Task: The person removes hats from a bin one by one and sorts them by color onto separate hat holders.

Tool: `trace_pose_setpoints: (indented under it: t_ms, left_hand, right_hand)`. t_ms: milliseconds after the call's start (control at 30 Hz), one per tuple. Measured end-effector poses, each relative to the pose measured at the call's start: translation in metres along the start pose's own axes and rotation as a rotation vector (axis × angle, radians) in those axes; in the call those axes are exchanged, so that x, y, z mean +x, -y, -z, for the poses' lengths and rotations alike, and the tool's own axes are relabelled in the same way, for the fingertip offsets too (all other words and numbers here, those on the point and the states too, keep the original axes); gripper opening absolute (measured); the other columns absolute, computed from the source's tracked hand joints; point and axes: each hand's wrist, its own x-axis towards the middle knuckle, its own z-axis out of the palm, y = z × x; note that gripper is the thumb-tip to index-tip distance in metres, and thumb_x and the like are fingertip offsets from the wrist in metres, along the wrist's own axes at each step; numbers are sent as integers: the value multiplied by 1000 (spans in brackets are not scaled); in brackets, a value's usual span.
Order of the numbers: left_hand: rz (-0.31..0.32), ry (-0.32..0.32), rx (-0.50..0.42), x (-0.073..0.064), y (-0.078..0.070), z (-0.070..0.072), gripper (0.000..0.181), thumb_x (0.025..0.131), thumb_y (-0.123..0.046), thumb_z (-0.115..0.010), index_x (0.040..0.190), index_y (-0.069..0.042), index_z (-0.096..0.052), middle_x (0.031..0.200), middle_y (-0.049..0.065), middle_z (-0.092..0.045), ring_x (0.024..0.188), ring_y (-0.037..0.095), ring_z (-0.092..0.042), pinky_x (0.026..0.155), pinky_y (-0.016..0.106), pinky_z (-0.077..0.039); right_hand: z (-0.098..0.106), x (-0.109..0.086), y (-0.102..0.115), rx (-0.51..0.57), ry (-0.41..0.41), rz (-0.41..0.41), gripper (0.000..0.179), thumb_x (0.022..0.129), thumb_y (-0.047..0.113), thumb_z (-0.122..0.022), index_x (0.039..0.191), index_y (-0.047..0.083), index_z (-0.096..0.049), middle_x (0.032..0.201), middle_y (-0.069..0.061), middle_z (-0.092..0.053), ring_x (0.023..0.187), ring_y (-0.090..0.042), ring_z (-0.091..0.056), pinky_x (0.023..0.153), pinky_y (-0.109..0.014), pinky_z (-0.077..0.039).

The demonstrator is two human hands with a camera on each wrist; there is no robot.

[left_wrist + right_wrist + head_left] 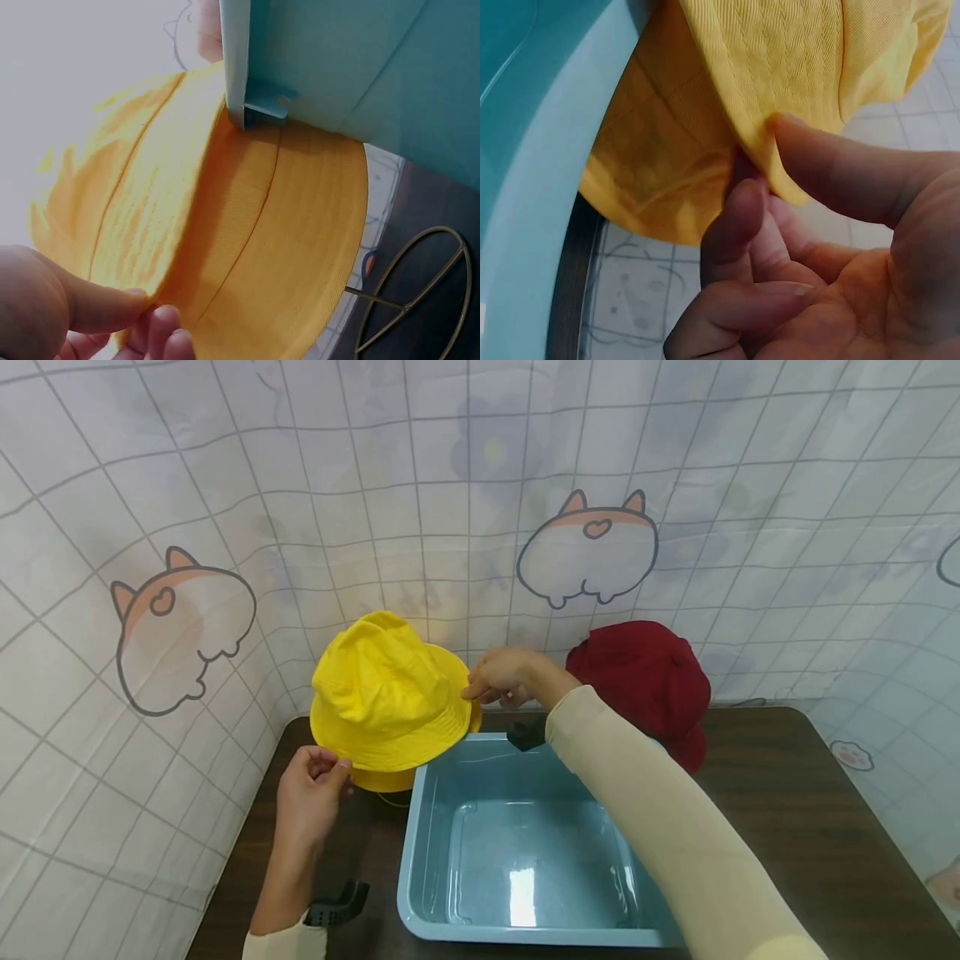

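Note:
A yellow bucket hat sits crown up at the back left, over a second yellow hat whose brim shows beneath it. My left hand pinches the upper hat's brim at its front left, between thumb and fingers. On the brim's right side, my right hand pinches the edge, thumb on top and fingers below, as the right wrist view shows. Part of a thin wire stand appears beside the lower hat in the left wrist view.
A light blue plastic tub stands in the middle of the dark wooden table, its inside bare. Dark red hats are at the back right, behind my right forearm. A patterned curtain hangs close behind the table.

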Motion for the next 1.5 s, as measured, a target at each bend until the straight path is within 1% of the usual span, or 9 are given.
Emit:
trace_pose_setpoints:
  t_ms: [233,433,567,767,1033,1167,1267,1400,1500]
  left_hand:
    - [-79,-140,64,4,-3,-2,17,99,-14,-67,106,-3,-56,91,11,-64,72,13,-64,63,20,-55]
    - [-113,-240,121,8,-4,-4,19,98,-20,-71,102,-6,-59,89,10,-66,70,8,-60,58,19,-49]
    - [-130,-277,152,9,-4,-6,21,97,-24,-73,101,-7,-61,88,10,-68,68,8,-57,55,21,-46]
    - [-144,-297,199,9,-4,-8,17,95,-19,-73,98,-7,-63,82,9,-62,67,14,-54,53,23,-44]
    - [-16,-154,16,14,3,-6,20,97,-15,-70,109,-2,-61,91,4,-64,74,9,-60,62,18,-52]
    - [64,-78,27,14,6,-4,24,100,-19,-67,115,-3,-59,95,3,-66,75,11,-61,67,24,-55]
    - [100,-36,57,14,9,-2,26,101,-21,-65,118,-3,-59,99,5,-66,77,12,-59,70,26,-54]
    - [113,-11,75,14,13,-2,27,101,-20,-64,120,-2,-58,101,7,-66,79,15,-59,71,27,-54]
    - [103,-6,80,15,17,-4,25,101,-18,-64,119,-1,-58,101,8,-65,82,18,-59,69,27,-54]
  right_hand:
    - [-2,3,0,60,-69,86,22,98,22,-71,85,7,-62,80,-5,-52,67,-19,-42,54,-24,-33]
    - [-7,6,2,123,-191,123,18,99,22,-69,101,7,-60,93,-7,-56,68,-20,-42,53,-25,-32]
    - [-10,8,2,126,-258,138,20,100,23,-68,108,8,-59,97,-8,-58,62,-18,-39,52,-25,-31]
    - [-12,9,2,61,-299,119,18,98,23,-71,94,9,-61,85,-6,-56,57,-17,-38,50,-25,-29]
    - [-15,10,3,-85,-307,36,28,98,27,-70,81,9,-58,77,-5,-52,62,-19,-42,56,-29,-38]
    - [-16,13,2,-172,-286,11,22,98,25,-70,101,5,-65,97,-11,-60,92,-29,-60,83,-39,-57]
    - [-18,15,2,-221,-269,-18,32,99,24,-70,120,1,-64,116,-15,-63,115,-36,-62,99,-47,-56]
    - [-21,17,2,-279,-255,-50,40,99,23,-69,130,-2,-62,129,-15,-62,122,-37,-61,101,-48,-55]
    - [-24,18,1,-346,-275,-45,36,98,23,-71,124,-1,-65,121,-13,-64,112,-33,-63,94,-42,-56]
